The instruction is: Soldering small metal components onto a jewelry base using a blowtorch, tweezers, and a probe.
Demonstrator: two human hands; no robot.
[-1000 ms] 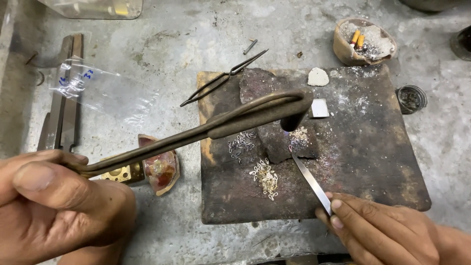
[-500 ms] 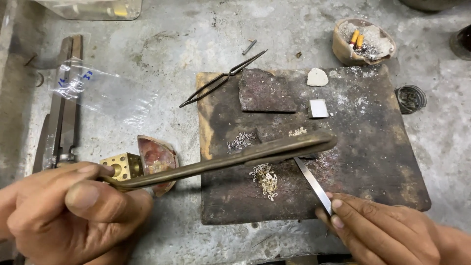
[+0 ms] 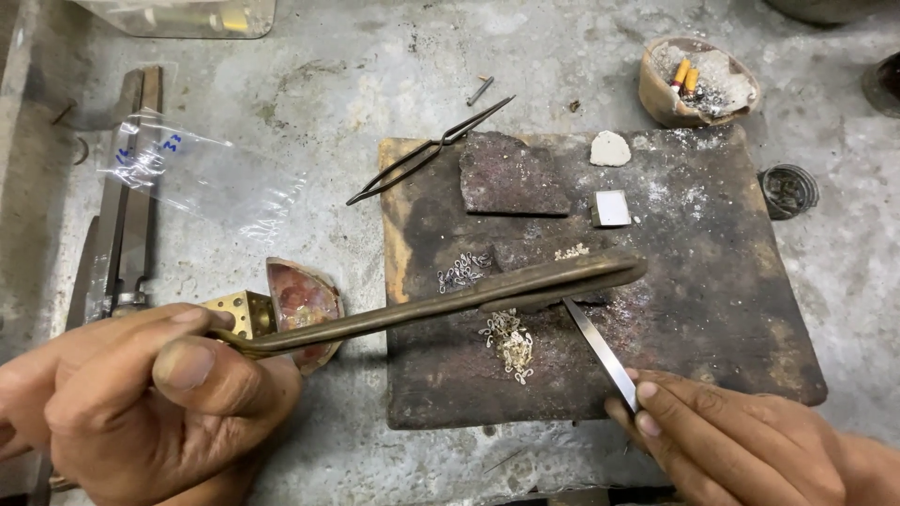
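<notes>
On the dark, scorched rectangular slab (image 3: 712, 309) at the centre of the grey table (image 3: 309, 84) we have a small heap of tiny pale metal links (image 3: 511, 342), loose, w/ two more little clusters of links (image 3: 464, 272) lying further back near the dark square block (image 3: 514, 176). As far as we can judge, the work is midway: links are gathered into piles but lie loose, none visibly joined, so most seems left to do.

Our left hand (image 3: 141, 403) is wrapped tight round the near end of a long brown curved metal pipe (image 3: 441, 305); its far tip (image 3: 623, 270) hangs over the slab, just beyond the heap. Our right hand (image 3: 731, 440) pinches slim steel tweezers (image 3: 600, 351), tips aimed at the heap from the right, near it but not touching, approx. under the pipe's tip.

So the heap sits between both tools, well apart from the hands themselves. A 2nd pair of dark tweezers (image 3: 431, 150) lies unused at the slab's far left corner.
</notes>
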